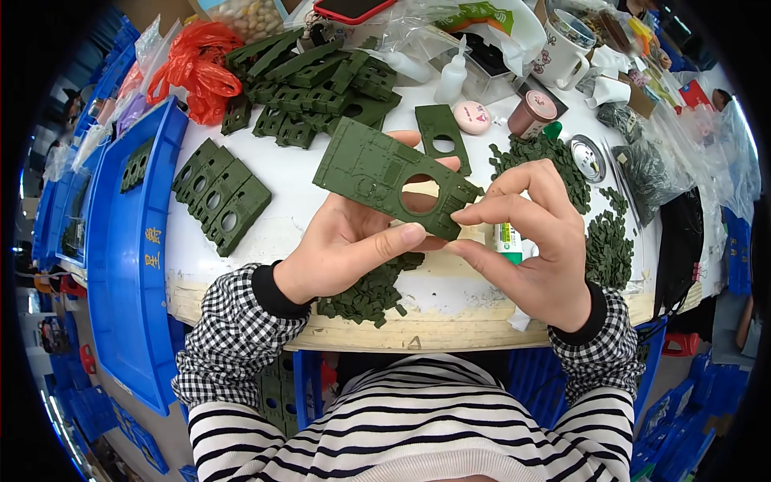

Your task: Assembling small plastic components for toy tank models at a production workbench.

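A dark green plastic model hull plate (361,165), with a large round hole, is held tilted above the table by my left hand (337,245). The left thumb presses its near edge while the fingers pass behind it; one shows through the hole. My right hand (536,229) has thumb and index finger closed at the plate's right end. Whether a small piece sits between those fingertips is hidden. Beneath my hands lies a heap of small green plastic pieces (365,296). Another holed green plate (442,136) rests just beyond the held one.
At left stands a long blue tray (128,273), beside lined-up green plates (221,197). Stacked green plates (321,92) and a red bag (197,72) fill the back left. A dropper bottle (453,76), white mug (562,56) and more small green pieces (606,249) occupy the right side.
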A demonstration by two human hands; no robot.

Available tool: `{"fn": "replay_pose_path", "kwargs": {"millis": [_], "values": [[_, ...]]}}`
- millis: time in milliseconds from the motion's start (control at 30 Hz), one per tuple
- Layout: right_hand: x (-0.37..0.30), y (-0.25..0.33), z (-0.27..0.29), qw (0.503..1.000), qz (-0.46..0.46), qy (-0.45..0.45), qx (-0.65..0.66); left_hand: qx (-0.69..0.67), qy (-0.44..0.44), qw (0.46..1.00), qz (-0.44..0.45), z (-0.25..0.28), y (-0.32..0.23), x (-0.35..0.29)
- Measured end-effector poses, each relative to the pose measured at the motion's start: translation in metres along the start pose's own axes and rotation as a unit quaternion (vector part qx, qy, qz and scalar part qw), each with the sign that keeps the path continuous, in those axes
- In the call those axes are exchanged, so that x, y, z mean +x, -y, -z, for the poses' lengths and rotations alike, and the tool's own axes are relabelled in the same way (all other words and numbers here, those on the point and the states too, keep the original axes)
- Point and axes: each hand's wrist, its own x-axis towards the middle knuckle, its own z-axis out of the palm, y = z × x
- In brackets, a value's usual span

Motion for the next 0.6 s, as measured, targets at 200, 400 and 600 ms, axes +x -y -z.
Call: {"fn": "replay_pose_path", "kwargs": {"millis": [200, 400, 600], "values": [[0.0011, 0.0013, -0.0064, 0.999, 0.028, -0.034, -0.026, 0.03, -0.002, 0.999, -0.022, -0.0006, 0.0015, -0.0011], [0.0004, 0.003, -0.0082, 0.998, 0.026, -0.042, -0.039, 0.045, -0.005, 0.999, -0.025, 0.0005, 0.0036, -0.0024], [0.0, 0.0011, -0.0094, 0.995, 0.06, -0.046, -0.059, 0.026, -0.01, 0.999, -0.019, -0.0005, 0.0043, -0.0022]]}}
